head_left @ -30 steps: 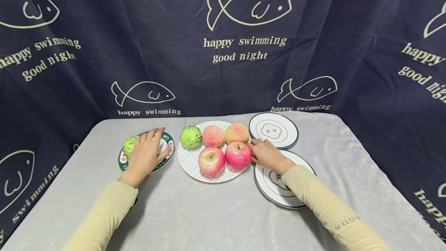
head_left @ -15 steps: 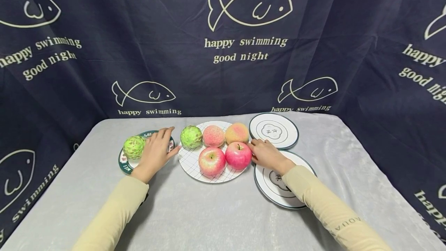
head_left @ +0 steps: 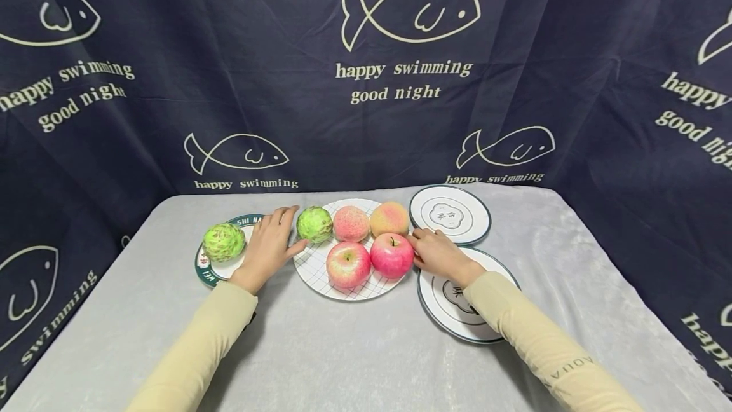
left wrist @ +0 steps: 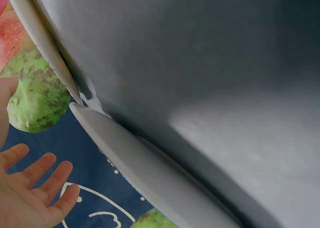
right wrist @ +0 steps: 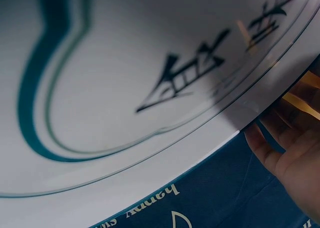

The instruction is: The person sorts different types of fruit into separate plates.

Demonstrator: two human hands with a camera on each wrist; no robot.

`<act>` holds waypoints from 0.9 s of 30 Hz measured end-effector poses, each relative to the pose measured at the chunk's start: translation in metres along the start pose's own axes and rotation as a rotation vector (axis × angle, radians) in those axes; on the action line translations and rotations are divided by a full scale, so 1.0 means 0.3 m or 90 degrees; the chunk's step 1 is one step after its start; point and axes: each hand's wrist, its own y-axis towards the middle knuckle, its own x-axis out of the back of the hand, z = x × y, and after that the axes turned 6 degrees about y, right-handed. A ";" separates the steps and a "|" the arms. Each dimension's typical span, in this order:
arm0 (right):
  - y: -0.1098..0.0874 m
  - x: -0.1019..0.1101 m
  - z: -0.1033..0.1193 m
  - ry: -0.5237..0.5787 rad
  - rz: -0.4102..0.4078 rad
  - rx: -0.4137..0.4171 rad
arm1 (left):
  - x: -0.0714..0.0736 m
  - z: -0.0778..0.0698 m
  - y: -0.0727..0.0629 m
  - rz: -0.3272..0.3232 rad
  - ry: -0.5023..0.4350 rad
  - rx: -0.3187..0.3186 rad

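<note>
In the head view, my left hand [head_left: 267,248] hovers between the green-rimmed plate [head_left: 203,273] and the round grid-patterned plate [head_left: 309,275]. Its fingers are spread and empty, with the thumb close to a green custard apple [head_left: 314,224] on the grid plate. A second custard apple [head_left: 223,242] sits on the green-rimmed plate. Beside the pink apple [head_left: 391,255], my right hand [head_left: 439,253] rests at the grid plate's right edge. Its fingers lie loosely bent, and the fingertips are partly hidden. A paler apple [head_left: 348,264] and two peaches [head_left: 351,223] share the grid plate.
Two white plates with dark rims stand on the right: one at the back [head_left: 450,213], one in front [head_left: 457,324] under my right forearm. A grey cloth [head_left: 343,361] covers the table. Behind it hangs a navy curtain [head_left: 286,81] with fish prints.
My left hand has moved right, away from the custard apple on the green-rimmed plate, towards the one on the grid plate. My right hand has stayed in place.
</note>
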 end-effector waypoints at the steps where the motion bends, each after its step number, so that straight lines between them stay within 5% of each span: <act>1: 0.000 0.000 0.000 0.000 0.000 0.000 | -0.004 -0.003 0.003 0.001 -0.003 -0.001; 27: 0.002 -0.002 -0.002 -0.008 -0.012 0.013 | -0.049 -0.056 0.044 0.049 0.029 -0.020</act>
